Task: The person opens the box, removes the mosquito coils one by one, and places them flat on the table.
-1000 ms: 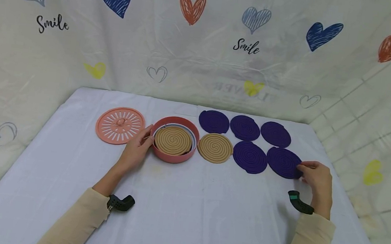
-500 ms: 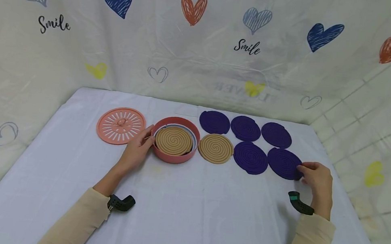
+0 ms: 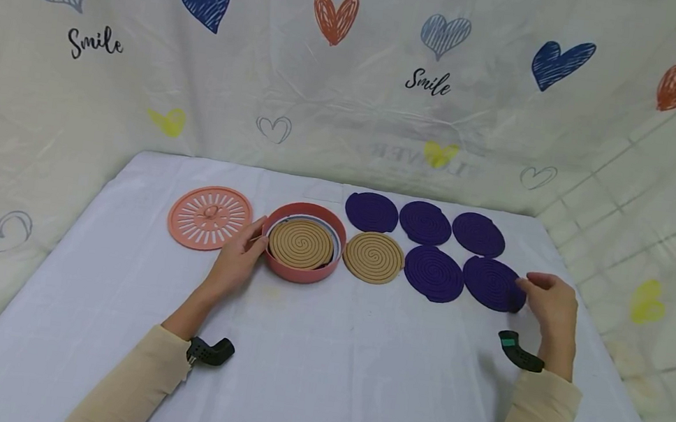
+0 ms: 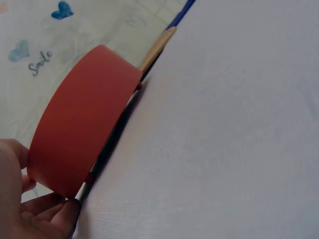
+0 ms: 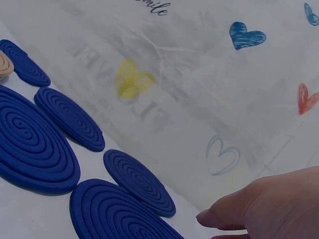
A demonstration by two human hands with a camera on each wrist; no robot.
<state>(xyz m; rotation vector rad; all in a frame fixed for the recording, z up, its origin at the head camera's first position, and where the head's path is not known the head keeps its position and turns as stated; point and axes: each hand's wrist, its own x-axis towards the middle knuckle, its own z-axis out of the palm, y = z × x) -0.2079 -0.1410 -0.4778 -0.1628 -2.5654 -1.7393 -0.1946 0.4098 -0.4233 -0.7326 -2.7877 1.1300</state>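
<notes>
In the head view my left hand (image 3: 235, 260) grips the left side of a round red mosquito coil holder (image 3: 298, 275). A tan mosquito coil (image 3: 301, 243) lies inside it. The left wrist view has the holder's smooth red wall (image 4: 79, 124), fingertips low on its edge. My right hand (image 3: 554, 308) is beside the right end of the nearer row, its fingertips right at the edge of a purple mosquito coil (image 3: 493, 284) lying flat. In the right wrist view the thumb and fingers of this hand (image 5: 279, 209) show nothing between them.
A salmon slotted lid (image 3: 209, 218) lies left of the holder. Another tan coil (image 3: 373, 257) lies to its right, touching a purple coil (image 3: 434, 273). Three more purple coils (image 3: 424, 222) form the back row. A white cloth covers the table (image 3: 350, 367); a printed curtain (image 3: 351, 100) hangs behind.
My right hand has let go of the rightmost purple coil, its fingers lifting slightly up and to the right. The left hand and the holder stay in place.
</notes>
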